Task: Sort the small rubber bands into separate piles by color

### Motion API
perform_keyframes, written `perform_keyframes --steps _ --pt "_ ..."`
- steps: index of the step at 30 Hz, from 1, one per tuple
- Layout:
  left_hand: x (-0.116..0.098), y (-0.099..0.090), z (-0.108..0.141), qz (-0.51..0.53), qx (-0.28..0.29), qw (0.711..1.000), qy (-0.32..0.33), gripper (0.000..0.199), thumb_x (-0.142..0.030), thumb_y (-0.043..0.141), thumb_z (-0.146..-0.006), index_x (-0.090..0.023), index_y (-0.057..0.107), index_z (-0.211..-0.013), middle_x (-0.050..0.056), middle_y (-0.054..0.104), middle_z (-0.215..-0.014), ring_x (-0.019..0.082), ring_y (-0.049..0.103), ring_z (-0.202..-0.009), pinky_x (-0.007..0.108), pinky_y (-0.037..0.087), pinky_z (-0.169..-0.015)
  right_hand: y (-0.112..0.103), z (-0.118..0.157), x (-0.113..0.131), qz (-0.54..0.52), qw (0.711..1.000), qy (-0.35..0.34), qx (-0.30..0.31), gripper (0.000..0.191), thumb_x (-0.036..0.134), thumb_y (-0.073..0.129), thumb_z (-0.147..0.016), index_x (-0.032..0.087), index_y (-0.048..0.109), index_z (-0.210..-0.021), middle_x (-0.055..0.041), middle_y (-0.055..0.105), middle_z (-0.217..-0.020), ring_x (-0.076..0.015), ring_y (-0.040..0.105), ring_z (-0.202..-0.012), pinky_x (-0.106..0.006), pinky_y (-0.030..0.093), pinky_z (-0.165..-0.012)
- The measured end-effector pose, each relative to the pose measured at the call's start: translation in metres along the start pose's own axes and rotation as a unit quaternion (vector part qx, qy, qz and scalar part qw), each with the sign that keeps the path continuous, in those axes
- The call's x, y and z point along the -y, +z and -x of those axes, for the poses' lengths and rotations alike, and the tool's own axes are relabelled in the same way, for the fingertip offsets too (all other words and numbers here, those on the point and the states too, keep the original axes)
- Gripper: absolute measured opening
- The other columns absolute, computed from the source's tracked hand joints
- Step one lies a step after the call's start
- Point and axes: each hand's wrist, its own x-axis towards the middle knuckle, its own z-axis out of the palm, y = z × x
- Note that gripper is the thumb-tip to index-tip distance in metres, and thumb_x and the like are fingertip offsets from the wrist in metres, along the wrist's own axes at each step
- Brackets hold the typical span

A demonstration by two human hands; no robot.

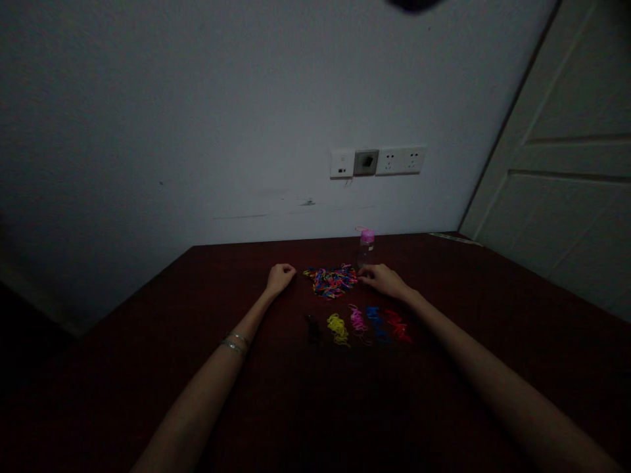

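Observation:
A mixed heap of small coloured elastic bands (332,282) lies on the dark red-brown table (236,263). My left hand (280,279) rests just left of the heap, apart from it, with its fingers curled in; nothing shows in them. At the heap's right edge, my right hand (384,280) has its fingertips pinched together by the bands; whether a band is between them is too dim to tell. Nearer me, a row of separate piles runs left to right: black bands (312,328), yellow bands (338,329), pink bands (357,320), blue bands (377,324) and red bands (398,326).
A clear bottle with a pink cap (367,236) stands behind my right hand. On the pale wall (246,131) beyond the table is a row of sockets and switches (400,161). A panelled door (566,157) rises at the right. The room is dim.

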Motion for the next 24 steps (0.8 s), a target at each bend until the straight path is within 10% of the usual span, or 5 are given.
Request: perform_keyframes --steps 24 --pt "-0.005 -0.004 0.002 -0.003 -0.012 1.0 -0.019 0.023 -0.02 0.048 -0.072 -0.013 0.068 -0.077 0.007 0.068 -0.081 0.017 0.06 -0.076 0.023 0.042 -0.071 -0.005 -0.004 -0.012 -0.038 0.998 0.008 -0.054 0.02 0.032 0.048 -0.075 0.019 0.062 -0.081 -0.0021 0.062 -0.071 -0.0125 0.054 -0.061 -0.02 0.032 -0.05"
